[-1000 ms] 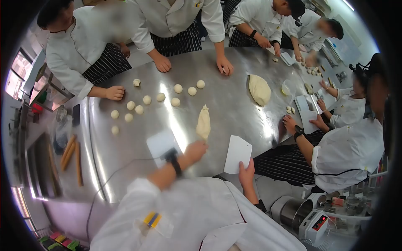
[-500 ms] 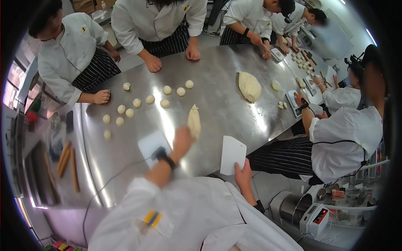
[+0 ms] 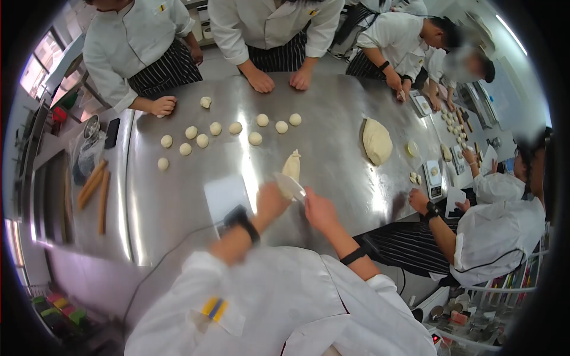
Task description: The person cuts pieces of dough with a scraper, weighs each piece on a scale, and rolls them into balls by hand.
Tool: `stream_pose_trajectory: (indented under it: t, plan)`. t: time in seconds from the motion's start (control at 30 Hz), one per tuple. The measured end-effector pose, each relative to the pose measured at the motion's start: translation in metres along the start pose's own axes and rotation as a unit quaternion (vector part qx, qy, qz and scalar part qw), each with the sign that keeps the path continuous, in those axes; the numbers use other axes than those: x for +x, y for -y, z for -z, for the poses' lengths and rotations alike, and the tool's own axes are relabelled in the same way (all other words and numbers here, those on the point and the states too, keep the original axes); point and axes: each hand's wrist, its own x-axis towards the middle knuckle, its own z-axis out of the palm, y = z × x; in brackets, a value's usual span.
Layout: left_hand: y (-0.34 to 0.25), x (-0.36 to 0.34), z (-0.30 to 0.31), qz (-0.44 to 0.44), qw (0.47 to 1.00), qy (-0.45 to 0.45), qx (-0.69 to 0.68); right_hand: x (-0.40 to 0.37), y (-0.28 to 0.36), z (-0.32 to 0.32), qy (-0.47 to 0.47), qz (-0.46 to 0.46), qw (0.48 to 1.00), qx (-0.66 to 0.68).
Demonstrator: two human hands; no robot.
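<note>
In the head view, my right hand (image 3: 320,212) is gripping a white scraper (image 3: 292,186), which is tilting across the near part of the dough strip (image 3: 291,165). The strip is lying on the steel table (image 3: 335,184) in front of me. My left hand (image 3: 272,202) is blurring just beside its near end; whether those fingers are holding dough, I cannot tell. A large dough lump (image 3: 377,141) is sitting farther right.
</note>
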Motion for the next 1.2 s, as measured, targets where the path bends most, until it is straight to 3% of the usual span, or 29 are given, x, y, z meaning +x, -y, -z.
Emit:
stream_pose_trajectory:
  t: [0.17,0.3,0.47,0.57,0.7,0.8,0.9,1.0,1.13,1.2]
  plan:
    - [0.001,-0.007,-0.015,-0.019,0.996,-0.067,0.056,0.024,-0.009,-0.020,0.039,0.012,0.998,-0.040]
    - [-0.001,-0.005,-0.026,0.025,0.993,-0.098,0.053,0.043,0.009,-0.021,0.087,0.030,0.995,-0.026]
    - [-0.005,0.000,-0.021,0.037,0.994,-0.094,0.049,0.069,0.011,-0.040,0.028,0.080,0.996,0.013]
    - [-0.001,0.003,-0.026,0.028,0.993,-0.090,0.065,0.081,0.027,-0.038,0.069,0.061,0.996,-0.017]
    - [-0.004,-0.002,-0.020,0.032,0.994,-0.084,0.065,0.101,0.046,-0.038,0.051,0.064,0.997,0.009]
    - [-0.006,-0.007,-0.014,0.036,0.989,-0.135,0.048,0.109,0.030,-0.050,0.042,0.076,0.996,0.029]
    - [0.002,-0.009,-0.017,0.012,0.987,-0.163,0.002,0.090,-0.003,-0.053,0.058,0.021,0.995,0.079]
    - [0.013,-0.014,-0.031,-0.076,0.987,-0.093,-0.104,0.051,-0.036,-0.050,-0.018,0.013,0.989,0.147]
    - [0.007,-0.027,-0.014,-0.069,0.975,-0.017,-0.210,0.010,-0.062,-0.051,-0.042,-0.002,0.967,0.252]
    - [0.003,-0.044,0.003,-0.042,0.913,0.047,-0.404,-0.012,-0.067,-0.049,-0.079,0.000,0.947,0.311]
